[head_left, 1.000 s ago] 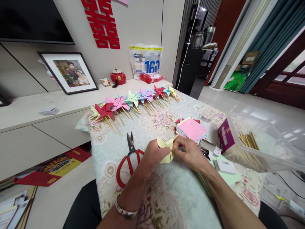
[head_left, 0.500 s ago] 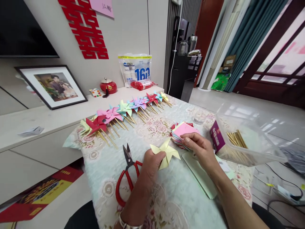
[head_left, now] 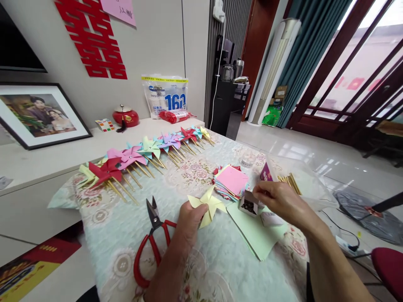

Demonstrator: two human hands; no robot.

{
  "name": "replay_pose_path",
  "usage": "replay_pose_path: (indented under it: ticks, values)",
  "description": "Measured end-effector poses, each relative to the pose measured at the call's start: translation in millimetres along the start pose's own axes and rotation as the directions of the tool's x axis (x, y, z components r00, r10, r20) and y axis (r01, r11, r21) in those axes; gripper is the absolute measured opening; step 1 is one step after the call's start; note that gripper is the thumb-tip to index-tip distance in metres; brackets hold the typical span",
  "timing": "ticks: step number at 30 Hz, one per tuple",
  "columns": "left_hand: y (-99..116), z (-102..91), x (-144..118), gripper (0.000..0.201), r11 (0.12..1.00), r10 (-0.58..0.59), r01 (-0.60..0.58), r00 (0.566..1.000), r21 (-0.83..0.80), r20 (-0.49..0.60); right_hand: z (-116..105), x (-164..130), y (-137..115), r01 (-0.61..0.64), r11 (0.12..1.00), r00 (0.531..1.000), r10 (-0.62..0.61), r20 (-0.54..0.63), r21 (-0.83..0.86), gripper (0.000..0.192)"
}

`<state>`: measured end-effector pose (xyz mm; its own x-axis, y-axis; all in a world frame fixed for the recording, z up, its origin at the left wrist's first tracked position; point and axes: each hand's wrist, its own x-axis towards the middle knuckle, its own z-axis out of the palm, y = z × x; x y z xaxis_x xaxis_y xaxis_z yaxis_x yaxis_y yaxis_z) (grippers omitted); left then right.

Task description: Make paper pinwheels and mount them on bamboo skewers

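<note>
My left hand [head_left: 190, 218] is closed on a pale yellow paper pinwheel [head_left: 208, 205], its thumb pressed over the middle. To its right, my right hand [head_left: 278, 197] has its fingers curled together at the edge of a small open box [head_left: 248, 204] of tiny dark pieces. Whatever is between those fingertips is hidden. The little box rests on light green paper sheets [head_left: 252, 241]. Just behind it lies a stack of coloured paper squares [head_left: 232, 180], pink on top. Red-handled scissors [head_left: 154, 235] lie open, left of my left hand.
Finished pinwheels [head_left: 129, 157] on sticks form a row along the table's far left edge. A clear plastic bin [head_left: 317, 188] with wooden sticks [head_left: 289, 183] stands behind my right hand. A small clear round container [head_left: 248, 159] sits beyond the paper stack. Floral cloth [head_left: 217, 260] covers the table.
My right hand has moved right, from the paper stack to the small box, which now shows. My left hand keeps hold of the pinwheel. The view has turned right.
</note>
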<state>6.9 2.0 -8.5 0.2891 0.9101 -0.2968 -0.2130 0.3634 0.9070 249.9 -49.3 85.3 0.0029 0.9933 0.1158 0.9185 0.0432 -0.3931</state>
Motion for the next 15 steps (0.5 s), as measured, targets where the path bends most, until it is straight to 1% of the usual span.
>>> replay_pose_path:
  ticks: [3, 8, 10, 12, 15]
  values:
    - [0.9, -1.0, 0.3, 0.018, 0.997, 0.049, -0.051, 0.998, -0.064, -0.040, 9.0, 4.8, -0.2, 0.014, 0.986, 0.995, 0.002, 0.098, -0.167, 0.023]
    - [-3.4, -8.1, 2.4, 0.017, 0.991, 0.104, -0.108, 0.994, -0.080, -0.042, 22.1, 10.2, -11.0, -0.022, 0.909, 0.970, 0.121, 0.213, -0.415, 0.026]
    - [-5.8, -8.3, 2.5, 0.017, 0.989, 0.116, -0.118, 0.993, -0.088, -0.038, 23.6, 11.4, -13.2, -0.017, 0.885, 0.956, 0.151, 0.252, -0.466, 0.026]
    - [-9.2, -6.7, 2.6, 0.018, 0.986, 0.133, -0.136, 0.990, -0.095, -0.044, 24.2, 12.2, -13.0, -0.005, 0.879, 0.947, 0.157, 0.280, -0.476, 0.027]
    - [-15.1, -3.1, 2.9, 0.018, 0.982, 0.158, -0.164, 0.985, -0.094, -0.071, 26.0, 12.1, -10.5, 0.014, 0.883, 0.949, 0.136, 0.284, -0.470, 0.028]
